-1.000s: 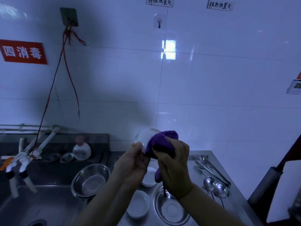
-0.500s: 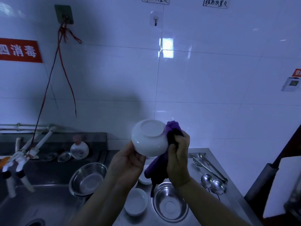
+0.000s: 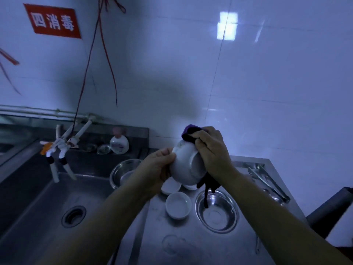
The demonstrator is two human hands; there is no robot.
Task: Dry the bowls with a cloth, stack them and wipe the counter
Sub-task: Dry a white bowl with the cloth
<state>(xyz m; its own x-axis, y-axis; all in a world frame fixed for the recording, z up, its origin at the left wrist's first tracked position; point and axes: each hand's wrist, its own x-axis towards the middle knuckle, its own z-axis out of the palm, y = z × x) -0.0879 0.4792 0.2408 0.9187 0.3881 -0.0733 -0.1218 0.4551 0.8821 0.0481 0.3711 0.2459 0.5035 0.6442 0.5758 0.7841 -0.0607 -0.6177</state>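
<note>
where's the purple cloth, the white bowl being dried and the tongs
purple cloth (image 3: 188, 133): head view, on the bunched top fold above the right hand
white bowl (image 3: 184, 167): head view, on its outer side wall
tongs (image 3: 267, 181): head view, midway along the arms, on the counter at right

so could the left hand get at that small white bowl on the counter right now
Probably not yet: the left hand is holding the white bowl that the right hand is rubbing with the purple cloth. The small white bowl sits uncovered just below, so the way looks free otherwise.
</note>
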